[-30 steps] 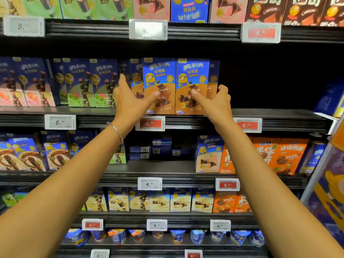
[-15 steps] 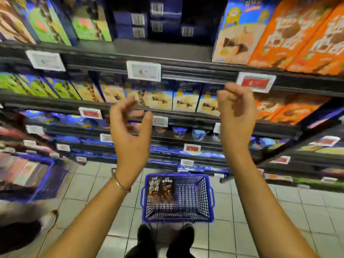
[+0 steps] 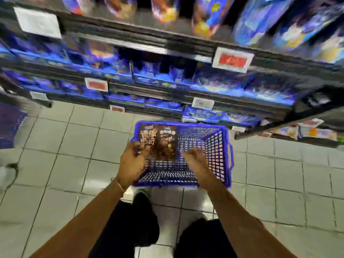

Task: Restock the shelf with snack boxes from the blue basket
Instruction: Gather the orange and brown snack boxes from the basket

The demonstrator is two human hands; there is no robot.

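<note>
A blue mesh basket [image 3: 226, 157] stands on the tiled floor below the shelves. Two brown snack boxes [image 3: 162, 144] lie side by side in its left half. My left hand [image 3: 133, 162] hovers over the basket's left rim, fingers loosely spread beside the left box, holding nothing that I can see. My right hand [image 3: 195, 159] reaches into the basket's middle, just right of the boxes, fingers relaxed and empty. The frame is blurred by motion, so contact with the boxes is unclear. The shelf rows [image 3: 167, 84] above hold blue snack boxes.
Dark shelf edges carry white and red price tags [image 3: 232, 59]. Grey floor tiles [image 3: 74, 146] surround the basket. My dark trousers and shoes [image 3: 141, 220] stand just behind it. A lower shelf corner [image 3: 279, 131] juts out at the right.
My view has swung down from the shelf to the floor. Both hands left the blue boxes on the shelf, dropped, and now reach into the basket.
</note>
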